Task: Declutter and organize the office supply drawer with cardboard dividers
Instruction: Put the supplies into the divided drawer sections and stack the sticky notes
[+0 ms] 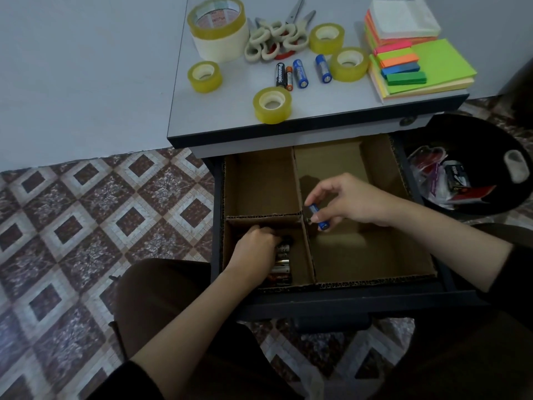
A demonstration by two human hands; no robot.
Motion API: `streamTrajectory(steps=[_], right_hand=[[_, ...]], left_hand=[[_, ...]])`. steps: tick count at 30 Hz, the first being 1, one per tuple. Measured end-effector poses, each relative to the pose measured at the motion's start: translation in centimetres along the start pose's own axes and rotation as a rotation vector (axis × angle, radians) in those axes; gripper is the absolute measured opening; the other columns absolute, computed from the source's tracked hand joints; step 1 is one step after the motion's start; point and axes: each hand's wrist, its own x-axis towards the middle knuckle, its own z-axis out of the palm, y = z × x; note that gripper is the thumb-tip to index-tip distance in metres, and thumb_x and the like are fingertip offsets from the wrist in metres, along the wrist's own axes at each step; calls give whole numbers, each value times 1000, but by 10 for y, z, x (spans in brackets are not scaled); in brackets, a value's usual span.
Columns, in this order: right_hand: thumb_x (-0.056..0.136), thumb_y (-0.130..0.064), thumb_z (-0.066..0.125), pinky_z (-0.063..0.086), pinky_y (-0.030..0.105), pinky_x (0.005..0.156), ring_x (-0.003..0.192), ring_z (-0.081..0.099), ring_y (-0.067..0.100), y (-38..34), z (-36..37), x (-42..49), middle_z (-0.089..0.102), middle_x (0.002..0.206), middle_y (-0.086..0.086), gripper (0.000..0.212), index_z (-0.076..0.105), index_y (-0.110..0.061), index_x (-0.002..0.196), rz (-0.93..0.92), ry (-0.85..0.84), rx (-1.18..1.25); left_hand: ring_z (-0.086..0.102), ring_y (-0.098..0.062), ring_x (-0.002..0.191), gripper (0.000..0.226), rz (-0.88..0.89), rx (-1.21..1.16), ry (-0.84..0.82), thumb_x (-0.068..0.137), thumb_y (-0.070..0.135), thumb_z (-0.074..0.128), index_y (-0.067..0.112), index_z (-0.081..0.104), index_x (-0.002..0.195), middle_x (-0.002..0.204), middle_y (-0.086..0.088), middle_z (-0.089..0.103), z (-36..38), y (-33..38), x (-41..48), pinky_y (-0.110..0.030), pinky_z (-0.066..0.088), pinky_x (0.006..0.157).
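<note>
Since batteries seem to be getting grouped in one spot, a blue battery is pinched in the right hand just above the cardboard dividers. The left hand is curled onto the battery pile in the front-left compartment of the drawer; whether anything's gripped can't be told. The other compartments look bare.

The single head-worn camera is looking steeply down and slightly forward from above the seated person's lap, facing the open drawer of a small grey cabinet. It is sitting close over the drawer. Its wide lens is taking in the cabinet top along the upper edge, patterned floor tiles at left and a black bin at right.
</note>
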Motion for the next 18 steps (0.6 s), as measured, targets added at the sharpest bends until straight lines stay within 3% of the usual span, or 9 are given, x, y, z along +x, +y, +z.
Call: streamTrajectory(steps=[4, 10, 18], right_hand=[[77, 4, 68, 59, 27, 64, 73, 67, 15, 1, -1, 1, 58, 101, 5, 28, 62, -9, 100, 11, -10, 0], [77, 5, 67, 59, 26, 63, 73, 68, 17, 1, -1, 3, 59, 101, 6, 27, 62, -9, 100, 18, -19, 9], [77, 5, 67, 59, 26, 62, 75, 67, 16, 2, -2, 5, 60, 101, 8, 28, 62, -7, 102, 23, -28, 18]], left_hand=[[53, -21, 110, 30, -11, 7, 15, 93, 7, 46, 15, 65, 115, 118, -5, 60, -1, -3, 6, -32, 46, 92], [56, -22, 101, 23, -48, 151, 65, 95, 8, 42, 11, 61, 108, 111, -6, 59, -4, 2, 6, -25, 40, 70], [56, -21, 103, 23, -63, 210, 118, 95, 8, 41, 11, 60, 108, 113, -5, 59, -4, 4, 4, -23, 35, 66]])
